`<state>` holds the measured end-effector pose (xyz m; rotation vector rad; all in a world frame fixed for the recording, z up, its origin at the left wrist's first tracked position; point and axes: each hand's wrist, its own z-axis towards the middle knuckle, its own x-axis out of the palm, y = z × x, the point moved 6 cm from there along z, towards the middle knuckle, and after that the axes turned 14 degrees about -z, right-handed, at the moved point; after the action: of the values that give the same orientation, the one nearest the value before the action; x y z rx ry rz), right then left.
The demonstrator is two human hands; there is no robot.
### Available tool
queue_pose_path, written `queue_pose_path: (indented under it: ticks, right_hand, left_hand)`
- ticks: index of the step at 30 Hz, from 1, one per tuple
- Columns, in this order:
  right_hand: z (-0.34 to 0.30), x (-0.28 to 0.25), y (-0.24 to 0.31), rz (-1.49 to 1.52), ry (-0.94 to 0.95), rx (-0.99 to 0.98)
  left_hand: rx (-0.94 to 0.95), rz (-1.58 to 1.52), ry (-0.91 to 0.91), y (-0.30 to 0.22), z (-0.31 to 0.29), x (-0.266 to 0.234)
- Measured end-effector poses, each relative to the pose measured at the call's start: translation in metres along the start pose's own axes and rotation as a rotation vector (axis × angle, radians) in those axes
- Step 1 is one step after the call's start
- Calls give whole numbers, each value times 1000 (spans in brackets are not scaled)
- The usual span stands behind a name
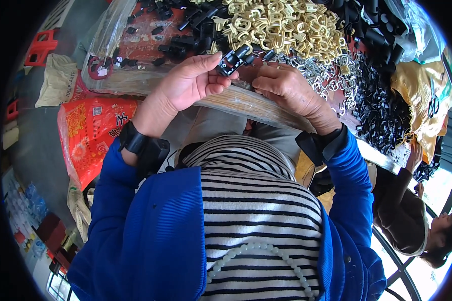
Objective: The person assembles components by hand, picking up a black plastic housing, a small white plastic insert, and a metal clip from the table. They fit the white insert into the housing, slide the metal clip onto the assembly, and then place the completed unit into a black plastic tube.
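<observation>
Over the near edge of the table, my left hand [196, 79] is turned palm up with its thumb and fingers closed on a small black plastic fitting [234, 59]. To the right, my right hand [288, 88] rests low at the wooden edge, fingers curled in a pinch; whatever lies between them is hidden. Beyond both hands spreads a large heap of gold-coloured clips [281, 25]. Silvery metal clips [331, 78] lie just past my right hand. Black tubular parts [178, 45] are scattered beyond my left hand.
A worn wooden table edge [246, 103] runs before me. Small black pieces [381, 95] pile up at right, near a yellow sack [419, 95] with scissors [433, 106]. A red bag [93, 130] hangs at left. Another person [407, 215] works at the far right.
</observation>
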<state>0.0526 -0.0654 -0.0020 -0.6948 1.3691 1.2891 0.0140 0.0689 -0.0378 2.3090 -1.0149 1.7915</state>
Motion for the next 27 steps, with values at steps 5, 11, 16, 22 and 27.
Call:
queue_pose_path:
  ticks: [5, 11, 16, 22, 27]
  right_hand:
    - [1, -1, -1, 45, -25, -11]
    - [1, 5, -6, 44, 7, 37]
    - [-2, -5, -8, -10, 93, 130]
    - [-5, -4, -10, 140, 78, 57]
    - [-9, -2, -14, 179, 116, 40]
  left_hand:
    - [5, 11, 10, 0, 1, 1]
    - [7, 31, 17, 1, 0, 0]
    - [7, 39, 32, 2, 0, 3]
    - [25, 43, 26, 1, 1, 2]
    - [16, 38, 42, 2, 1, 4]
